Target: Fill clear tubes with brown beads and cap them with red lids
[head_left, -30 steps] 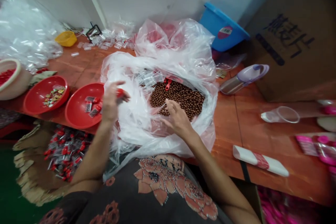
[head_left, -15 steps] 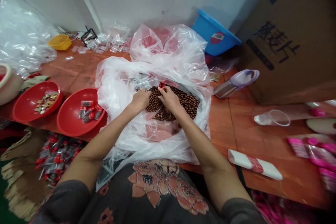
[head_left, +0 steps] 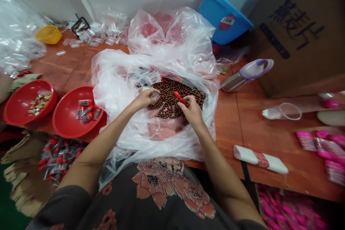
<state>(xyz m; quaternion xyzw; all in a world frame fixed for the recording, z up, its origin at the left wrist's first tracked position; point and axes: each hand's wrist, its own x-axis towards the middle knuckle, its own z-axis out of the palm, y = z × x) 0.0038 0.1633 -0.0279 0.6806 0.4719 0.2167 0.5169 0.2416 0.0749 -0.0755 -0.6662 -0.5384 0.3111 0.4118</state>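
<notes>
My left hand (head_left: 147, 99) is closed around a small clear plastic container (head_left: 155, 96) at the left side of the brown balls. Opposite it, my right hand (head_left: 192, 110) pinches a red plastic cap (head_left: 178, 96) with a rounded end, held over the balls. The glossy brown balls (head_left: 169, 88) lie heaped in an opened white plastic bag (head_left: 110, 79). At the bag's far left inside, a pile of clear empty containers (head_left: 145, 76) rests beside the balls. My two hands are apart.
Left of the bag stand a red bowl (head_left: 63, 115) with filled red-capped containers and another red bowl (head_left: 14, 104) with small wrapped pieces. A blue basin (head_left: 223, 14), a bottle (head_left: 239, 75) and a large cardboard box (head_left: 296, 68) stand at the right.
My hands have drawn apart from the back of the balls. The right has come nearer and rightward with a red cap, and a clear container now shows in the left.
</notes>
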